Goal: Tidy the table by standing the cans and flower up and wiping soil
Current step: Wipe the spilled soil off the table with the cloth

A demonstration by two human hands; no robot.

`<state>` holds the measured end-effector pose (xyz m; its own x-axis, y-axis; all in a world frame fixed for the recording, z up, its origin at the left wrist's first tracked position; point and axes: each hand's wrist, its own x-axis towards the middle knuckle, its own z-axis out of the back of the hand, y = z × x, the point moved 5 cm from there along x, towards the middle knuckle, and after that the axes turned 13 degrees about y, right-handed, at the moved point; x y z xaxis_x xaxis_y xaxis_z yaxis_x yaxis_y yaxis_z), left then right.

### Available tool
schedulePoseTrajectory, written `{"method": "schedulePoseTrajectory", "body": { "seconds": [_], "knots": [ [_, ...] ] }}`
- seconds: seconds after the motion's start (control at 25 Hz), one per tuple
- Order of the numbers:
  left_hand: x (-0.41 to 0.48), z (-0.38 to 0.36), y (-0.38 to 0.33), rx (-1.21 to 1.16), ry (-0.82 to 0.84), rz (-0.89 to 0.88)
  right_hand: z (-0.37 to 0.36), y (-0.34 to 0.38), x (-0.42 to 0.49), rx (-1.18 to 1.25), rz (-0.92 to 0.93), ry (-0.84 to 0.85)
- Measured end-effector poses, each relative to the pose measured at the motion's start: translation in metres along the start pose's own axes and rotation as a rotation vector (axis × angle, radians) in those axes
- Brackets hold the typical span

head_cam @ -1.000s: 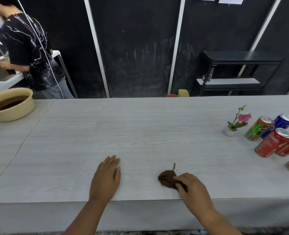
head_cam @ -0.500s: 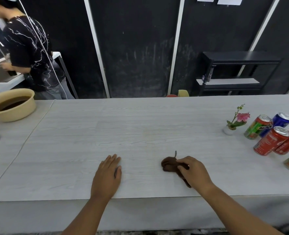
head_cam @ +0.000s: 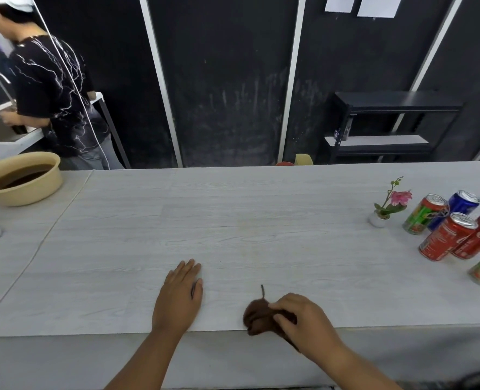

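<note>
Wiping step: right hand [head_cam: 303, 319] pinches cloth [head_cam: 258, 316] at near edge of table [head_cam: 233, 220], left hand [head_cam: 179, 299] lies flat. The cans [head_cam: 447, 236] and flower [head_cam: 388, 204] look upright; next, check for leftover soil.

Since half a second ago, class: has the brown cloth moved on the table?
Yes. The brown cloth, gripped by the right hand, has slid back to the table's near edge and a little toward the flat left hand.
</note>
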<state>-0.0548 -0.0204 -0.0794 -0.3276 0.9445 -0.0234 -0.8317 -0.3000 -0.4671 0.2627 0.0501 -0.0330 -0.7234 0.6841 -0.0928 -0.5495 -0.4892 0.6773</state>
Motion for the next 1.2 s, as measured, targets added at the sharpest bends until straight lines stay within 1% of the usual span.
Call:
{"method": "schedulePoseTrajectory", "body": {
  "seconds": [0.12, 0.2, 0.28, 0.32, 0.36, 0.48, 0.6, 0.72, 0.76, 0.88, 0.96, 1.12, 1.2],
  "knots": [
    [-0.001, -0.001, 0.0, -0.004, 0.002, -0.003, 0.038, -0.009, 0.014, -0.01, -0.042, -0.186],
    [-0.001, -0.001, 0.0, -0.001, -0.001, -0.009, 0.054, -0.019, 0.022, -0.035, -0.105, -0.232],
    [-0.001, 0.0, 0.0, 0.0, -0.006, -0.01, 0.05, -0.03, 0.024, -0.067, -0.182, -0.191],
    [0.0, 0.0, 0.0, 0.001, -0.004, -0.009, 0.042, -0.031, 0.023, -0.086, -0.191, -0.164],
    [-0.001, -0.001, 0.0, 0.004, -0.001, -0.007, 0.032, -0.029, 0.019, -0.107, -0.173, -0.144],
    [-0.001, -0.001, 0.001, 0.014, 0.004, -0.003, 0.002, -0.006, 0.003, -0.155, -0.04, -0.08],
    [-0.001, -0.002, 0.0, 0.022, 0.013, 0.003, -0.02, 0.013, -0.014, -0.159, 0.068, 0.009],
    [-0.002, -0.003, 0.001, 0.032, 0.027, 0.003, -0.021, 0.019, -0.012, -0.075, 0.069, 0.1],
    [-0.002, -0.004, 0.002, 0.037, 0.033, 0.004, -0.015, 0.02, -0.007, -0.049, 0.054, 0.079],
    [-0.002, -0.005, 0.001, 0.047, 0.044, 0.017, 0.012, 0.02, 0.023, -0.021, 0.007, -0.075],
    [-0.002, -0.004, 0.001, 0.052, 0.044, 0.022, 0.023, 0.02, 0.049, -0.013, -0.021, -0.108],
    [-0.005, -0.005, 0.0, 0.044, 0.036, 0.015, 0.014, 0.01, 0.08, -0.004, -0.107, -0.029],
    [-0.006, -0.005, 0.0, 0.027, 0.036, 0.017, 0.002, 0.004, 0.075, -0.008, -0.103, 0.033]
  ]
}}
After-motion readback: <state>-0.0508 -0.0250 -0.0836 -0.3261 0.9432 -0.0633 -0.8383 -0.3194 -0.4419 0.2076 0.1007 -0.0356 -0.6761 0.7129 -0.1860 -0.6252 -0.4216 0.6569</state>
